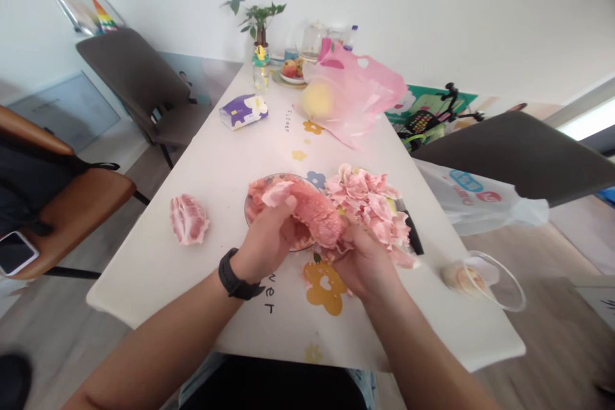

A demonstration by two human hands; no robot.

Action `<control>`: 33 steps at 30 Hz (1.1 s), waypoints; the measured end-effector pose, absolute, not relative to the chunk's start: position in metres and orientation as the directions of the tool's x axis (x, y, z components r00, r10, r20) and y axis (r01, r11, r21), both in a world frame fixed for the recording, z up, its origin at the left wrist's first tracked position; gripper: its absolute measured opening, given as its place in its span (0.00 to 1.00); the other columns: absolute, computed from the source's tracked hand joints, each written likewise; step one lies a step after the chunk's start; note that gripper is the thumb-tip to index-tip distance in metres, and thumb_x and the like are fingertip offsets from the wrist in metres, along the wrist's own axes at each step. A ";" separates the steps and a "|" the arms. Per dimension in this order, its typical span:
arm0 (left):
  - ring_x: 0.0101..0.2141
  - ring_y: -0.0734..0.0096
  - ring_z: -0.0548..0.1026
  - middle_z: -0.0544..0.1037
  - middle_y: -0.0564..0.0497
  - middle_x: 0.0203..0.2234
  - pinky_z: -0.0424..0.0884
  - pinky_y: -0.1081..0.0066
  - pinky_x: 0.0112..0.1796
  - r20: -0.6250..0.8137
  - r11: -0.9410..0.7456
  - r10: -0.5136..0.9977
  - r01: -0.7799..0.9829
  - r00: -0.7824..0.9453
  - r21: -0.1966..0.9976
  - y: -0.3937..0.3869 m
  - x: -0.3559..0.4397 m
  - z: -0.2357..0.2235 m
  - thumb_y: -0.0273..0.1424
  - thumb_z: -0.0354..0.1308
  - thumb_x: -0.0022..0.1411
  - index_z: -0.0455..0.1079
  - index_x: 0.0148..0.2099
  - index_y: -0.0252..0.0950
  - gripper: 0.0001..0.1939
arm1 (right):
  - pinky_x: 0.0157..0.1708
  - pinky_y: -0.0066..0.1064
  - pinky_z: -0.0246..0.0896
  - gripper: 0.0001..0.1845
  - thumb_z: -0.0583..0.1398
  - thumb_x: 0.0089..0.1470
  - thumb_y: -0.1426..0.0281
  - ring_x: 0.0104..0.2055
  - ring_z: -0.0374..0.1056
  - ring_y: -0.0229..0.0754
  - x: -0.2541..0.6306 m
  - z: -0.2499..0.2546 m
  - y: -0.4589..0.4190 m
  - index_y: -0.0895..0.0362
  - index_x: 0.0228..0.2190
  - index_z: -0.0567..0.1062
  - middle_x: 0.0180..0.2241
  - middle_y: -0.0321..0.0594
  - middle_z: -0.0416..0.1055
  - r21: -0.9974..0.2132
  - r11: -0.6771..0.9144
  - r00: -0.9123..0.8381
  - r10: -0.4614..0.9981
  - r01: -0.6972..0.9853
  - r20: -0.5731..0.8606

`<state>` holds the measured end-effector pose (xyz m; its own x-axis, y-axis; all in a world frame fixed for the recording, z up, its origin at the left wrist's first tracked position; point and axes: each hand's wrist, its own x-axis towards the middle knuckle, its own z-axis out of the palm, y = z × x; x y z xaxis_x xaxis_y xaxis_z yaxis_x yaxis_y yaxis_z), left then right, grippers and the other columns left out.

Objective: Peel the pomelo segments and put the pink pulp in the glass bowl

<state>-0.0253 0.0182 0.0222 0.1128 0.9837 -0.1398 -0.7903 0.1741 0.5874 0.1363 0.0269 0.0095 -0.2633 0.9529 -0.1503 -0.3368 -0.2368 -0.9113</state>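
Both hands meet over a plate (246, 213) of peeled pink pomelo flesh. A large pink pomelo segment (317, 208) is between them. My left hand (270, 237), wearing a black wristband, grips its left end with the thumb on top. At the other end, the fingers of my right hand (366, 259) pinch the segment near some loose pale membrane. A heap of pale pink pomelo skins (368, 202) lies just right of the plate. Off to the left sits an unpeeled chunk of pomelo (189, 219), its whitish membrane showing.
A black handle (412, 230) sticks out beside the skins. A clear plastic cup (480, 282) stands at the right edge. Farther back are a tissue pack (243, 111), a pink plastic bag (358, 90) around a yellow round fruit (317, 100), and a fruit plate (292, 80). Chairs flank the table.
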 end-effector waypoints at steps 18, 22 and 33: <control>0.25 0.71 0.74 0.71 0.55 0.23 0.73 0.70 0.29 -0.190 0.401 0.763 -0.221 0.618 0.889 0.008 -0.022 -0.001 0.51 0.64 0.67 0.69 0.37 0.37 0.22 | 0.22 0.27 0.54 0.20 0.76 0.44 0.63 0.22 0.57 0.34 0.210 0.016 0.039 0.54 0.21 0.71 0.23 0.33 0.69 -0.908 -0.282 -0.213 0.951 -0.308 -0.223; 0.22 0.73 0.71 0.73 0.56 0.23 0.69 0.71 0.24 -0.155 0.314 0.890 -0.330 0.429 0.890 0.005 -0.017 -0.005 0.50 0.60 0.70 0.68 0.43 0.39 0.19 | 0.25 0.32 0.63 0.36 0.61 0.53 0.31 0.25 0.65 0.41 0.179 0.002 0.016 0.53 0.33 0.78 0.24 0.38 0.71 -0.842 -0.342 -0.285 0.929 -0.418 -0.236; 0.26 0.70 0.73 0.76 0.52 0.25 0.70 0.69 0.28 -0.122 0.163 0.951 -0.127 0.285 0.978 0.003 -0.017 0.006 0.50 0.56 0.72 0.70 0.37 0.38 0.20 | 0.25 0.29 0.62 0.25 0.71 0.56 0.47 0.22 0.67 0.36 0.160 0.002 -0.002 0.55 0.26 0.77 0.21 0.35 0.73 -0.988 -0.136 -0.265 0.958 -0.076 -0.112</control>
<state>-0.0167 0.0028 0.0063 0.2849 0.9508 -0.1215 -0.1269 0.1631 0.9784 0.1600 -0.0017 0.0022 -0.2654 0.9576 -0.1117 -0.0764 -0.1364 -0.9877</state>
